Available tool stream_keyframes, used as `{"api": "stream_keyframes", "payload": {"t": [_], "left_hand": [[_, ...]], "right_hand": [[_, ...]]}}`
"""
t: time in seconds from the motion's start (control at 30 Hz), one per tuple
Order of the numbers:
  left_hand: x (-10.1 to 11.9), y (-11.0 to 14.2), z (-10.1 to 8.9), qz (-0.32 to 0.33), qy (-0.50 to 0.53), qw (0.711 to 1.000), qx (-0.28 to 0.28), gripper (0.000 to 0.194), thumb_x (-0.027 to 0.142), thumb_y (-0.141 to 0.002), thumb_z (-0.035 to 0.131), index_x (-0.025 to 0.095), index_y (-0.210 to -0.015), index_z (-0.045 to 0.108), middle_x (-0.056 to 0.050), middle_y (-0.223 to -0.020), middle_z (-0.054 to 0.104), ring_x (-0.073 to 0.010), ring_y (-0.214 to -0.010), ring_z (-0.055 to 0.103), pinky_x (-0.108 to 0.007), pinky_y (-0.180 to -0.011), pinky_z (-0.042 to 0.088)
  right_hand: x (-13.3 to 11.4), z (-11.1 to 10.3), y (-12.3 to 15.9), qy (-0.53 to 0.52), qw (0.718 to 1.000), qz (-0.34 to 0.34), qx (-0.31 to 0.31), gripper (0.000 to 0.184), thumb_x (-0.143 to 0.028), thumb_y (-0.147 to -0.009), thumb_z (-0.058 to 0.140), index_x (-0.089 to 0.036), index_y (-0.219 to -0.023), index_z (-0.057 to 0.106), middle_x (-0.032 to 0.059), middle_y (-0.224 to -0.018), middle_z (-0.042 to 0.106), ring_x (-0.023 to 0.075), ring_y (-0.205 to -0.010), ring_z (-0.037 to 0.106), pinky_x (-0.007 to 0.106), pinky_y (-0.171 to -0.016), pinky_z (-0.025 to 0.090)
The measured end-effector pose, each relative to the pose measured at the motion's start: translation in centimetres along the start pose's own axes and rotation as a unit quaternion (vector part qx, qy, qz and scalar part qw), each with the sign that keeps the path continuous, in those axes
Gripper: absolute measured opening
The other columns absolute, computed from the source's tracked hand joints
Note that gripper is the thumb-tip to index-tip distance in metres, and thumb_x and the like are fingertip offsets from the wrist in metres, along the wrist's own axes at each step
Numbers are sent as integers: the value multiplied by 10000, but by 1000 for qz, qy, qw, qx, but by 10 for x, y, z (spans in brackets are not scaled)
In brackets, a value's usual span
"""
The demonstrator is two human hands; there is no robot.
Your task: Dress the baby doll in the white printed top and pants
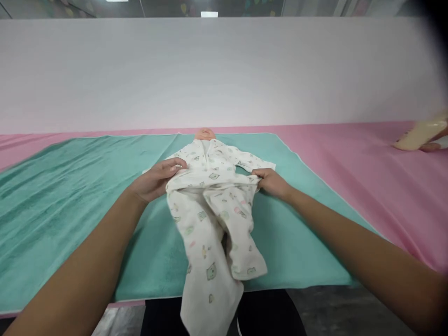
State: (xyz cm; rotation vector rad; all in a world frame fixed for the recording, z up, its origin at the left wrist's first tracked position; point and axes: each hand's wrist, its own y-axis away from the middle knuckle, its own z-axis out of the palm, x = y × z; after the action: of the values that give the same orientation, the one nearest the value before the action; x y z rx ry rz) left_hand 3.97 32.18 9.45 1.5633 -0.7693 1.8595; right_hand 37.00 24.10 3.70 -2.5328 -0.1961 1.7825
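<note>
A baby doll lies on its back with its head point(205, 134) away from me, its face mostly foreshortened. It wears a white long-sleeved baby top point(213, 161) with small animal prints. Matching baby pants point(206, 233) stretch toward me, one leg hanging over the table's front edge. At the waist's right side, my right hand point(273, 183) pinches the fabric where top and pants overlap. My left hand point(159, 177) rests against the waist's left side, fingers loosely bent and slightly apart on the cloth. What lies under the fabric at the waist is hidden.
A teal towel point(87, 186) lies beneath the doll over a pink cloth point(364, 172). Behind stands a white panel point(210, 70). At the far right, another person's hand point(430, 146) is near a pale doll limb-like object point(420, 133). My dark-clothed legs are below the front edge.
</note>
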Motion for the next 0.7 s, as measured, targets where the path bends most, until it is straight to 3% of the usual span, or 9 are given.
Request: {"api": "stream_keyframes", "payload": {"t": [0.13, 0.27, 0.33, 0.43, 0.5, 0.6, 0.7], "left_hand": [[-5, -1, 10, 90, 90, 991, 43, 223, 182, -724, 656, 191, -935, 586, -19, -769, 622, -149, -690, 600, -237, -608, 474], [-12, -8, 31, 67, 110, 991, -26, 434, 104, -703, 648, 243, -1099, 538, -8, -842, 631, -145, -715, 608, -252, -643, 476], [-12, -9, 41, 55, 98, 992, -56, 488, 88, -701, 649, 259, -1140, 519, -3, -844, 633, -140, -709, 612, -246, -640, 472], [-11, -6, 53, 51, 79, 993, -72, 445, 89, -714, 649, 256, -1109, 532, 11, -777, 634, -123, -646, 609, -230, -609, 462], [-11, -4, 58, 52, 70, 994, -61, 398, 95, -718, 649, 248, -1070, 544, 24, -716, 627, -111, -588, 595, -218, -575, 450], [-12, -4, 60, 78, 61, 995, -4, 337, 96, -708, 652, 229, -1005, 562, 40, -660, 607, -95, -546, 569, -197, -538, 428], [-11, -3, 58, 84, 51, 994, 36, 291, 103, -696, 657, 207, -955, 574, 30, -696, 619, -90, -565, 565, -189, -538, 420]], "right_hand": [[4, -7, -8, -19, 998, 11, -62, 57, -141, -560, 545, -164, -612, 544, -48, -623, 531, 117, -629, 484, 226, -591, 358], [-9, 4, 5, -31, 994, -13, -104, 161, -153, -632, 573, -180, -787, 606, -3, -822, 606, 163, -804, 552, 284, -728, 409], [-25, 10, 12, -35, 995, -34, -90, 196, -190, -699, 572, -201, -890, 617, 22, -953, 609, 190, -918, 555, 314, -798, 414], [-56, 22, 13, -28, 995, -96, -6, 215, -329, -834, 506, -237, -994, 616, 35, -1103, 577, 207, -1056, 514, 333, -883, 395], [-77, 34, 7, 2, 993, -119, 4, 248, -410, -855, 491, -240, -974, 625, 32, -1079, 586, 204, -1028, 525, 322, -858, 408], [-97, 55, -3, 46, 992, -83, -87, 256, -442, -738, 650, -203, -826, 632, 16, -870, 612, 172, -784, 561, 280, -680, 431], [-100, 72, -3, -53, 994, -32, -88, 280, -406, -658, 725, -177, -775, 613, 5, -763, 603, 143, -657, 543, 264, -603, 424]]}}
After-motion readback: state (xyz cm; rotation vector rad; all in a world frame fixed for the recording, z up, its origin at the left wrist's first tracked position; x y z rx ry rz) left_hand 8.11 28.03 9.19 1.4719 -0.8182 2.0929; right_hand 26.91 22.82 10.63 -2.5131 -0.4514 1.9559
